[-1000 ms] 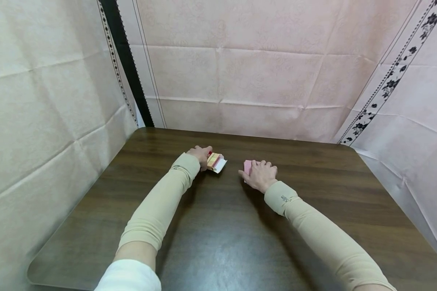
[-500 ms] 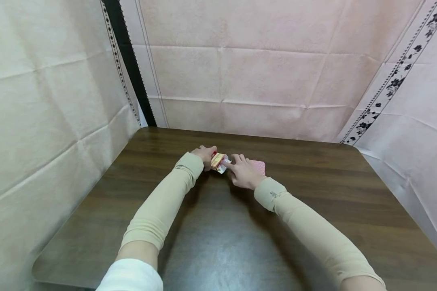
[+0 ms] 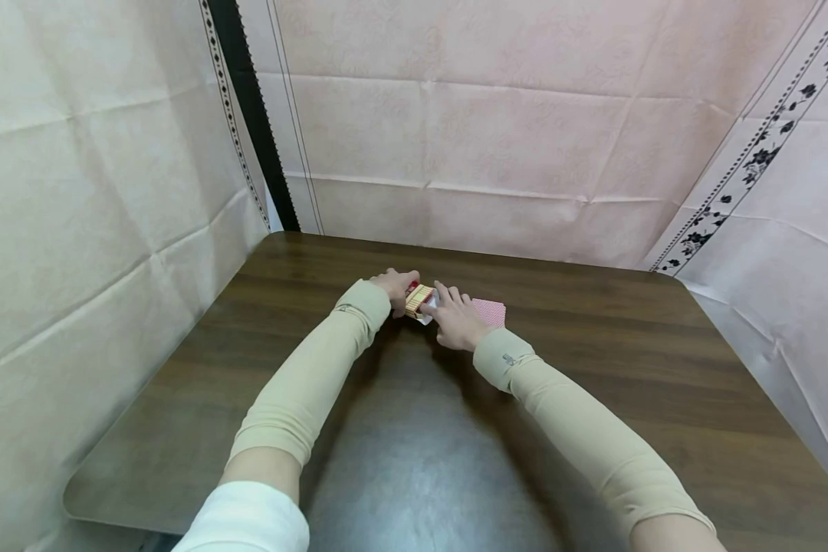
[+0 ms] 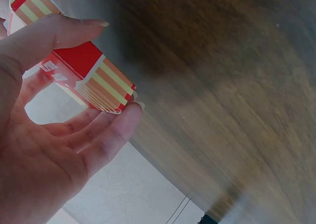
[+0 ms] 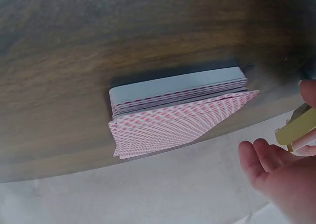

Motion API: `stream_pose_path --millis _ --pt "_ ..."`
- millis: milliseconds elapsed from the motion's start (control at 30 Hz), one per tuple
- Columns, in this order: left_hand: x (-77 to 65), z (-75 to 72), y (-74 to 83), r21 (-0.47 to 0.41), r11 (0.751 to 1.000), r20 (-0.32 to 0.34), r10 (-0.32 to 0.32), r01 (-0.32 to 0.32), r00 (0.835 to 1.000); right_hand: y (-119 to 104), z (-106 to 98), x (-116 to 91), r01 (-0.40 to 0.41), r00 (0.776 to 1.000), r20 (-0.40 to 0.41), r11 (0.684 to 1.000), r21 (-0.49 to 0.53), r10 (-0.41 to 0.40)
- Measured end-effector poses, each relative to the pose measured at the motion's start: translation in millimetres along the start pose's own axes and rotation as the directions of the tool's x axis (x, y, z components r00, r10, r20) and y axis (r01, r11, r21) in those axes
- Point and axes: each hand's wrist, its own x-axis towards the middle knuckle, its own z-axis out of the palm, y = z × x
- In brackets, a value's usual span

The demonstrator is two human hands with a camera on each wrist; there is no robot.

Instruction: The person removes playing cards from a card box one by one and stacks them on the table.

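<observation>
My left hand (image 3: pixel 395 290) grips a small card box (image 4: pixel 81 66), red with yellow and orange stripes, between the thumb above and the fingers below. In the head view the box's white open end faces right. My right hand (image 3: pixel 458 320) is at that end, its thumb on the white flap and its other fingers extended. The right wrist view shows a yellow box flap (image 5: pixel 296 130) near the thumb and fingers, cut off by the frame edge. Just right of the right hand lies a deck of playing cards (image 5: pixel 173 120), red-and-white patterned backs up, slightly fanned.
The brown wooden table (image 3: pixel 359 429) has its far edge a little beyond the hands. Pale creased cloths (image 3: pixel 490 146) hang behind and at both sides, with a black strip (image 3: pixel 255 115) at the left corner.
My right hand has left the deck of cards and moved left to the card box's open end. The left hand, still gripping the box, has shifted slightly right.
</observation>
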Motion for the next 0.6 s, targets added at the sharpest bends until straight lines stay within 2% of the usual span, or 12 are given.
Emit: stream_pose_path --millis 233,367,600 --pt "-3.9 -2.4 -2.8 0.024 0.999 0.003 -0.029 0.029 1.0 3.9 -0.9 -5.1 0.018 0.999 -0.035 0.999 0.032 -0.017" --pt "-6.5 -2.6 -4.8 0.013 0.999 0.001 -0.044 0.044 0.999 6.4 0.6 -7.1 0.036 0.995 -0.096 0.996 0.077 -0.028" --pt "-0.7 1.1 -1.8 0.006 0.999 0.009 -0.034 0.034 0.999 4.6 2.1 -3.8 0.04 0.983 -0.186 0.985 0.169 -0.008"
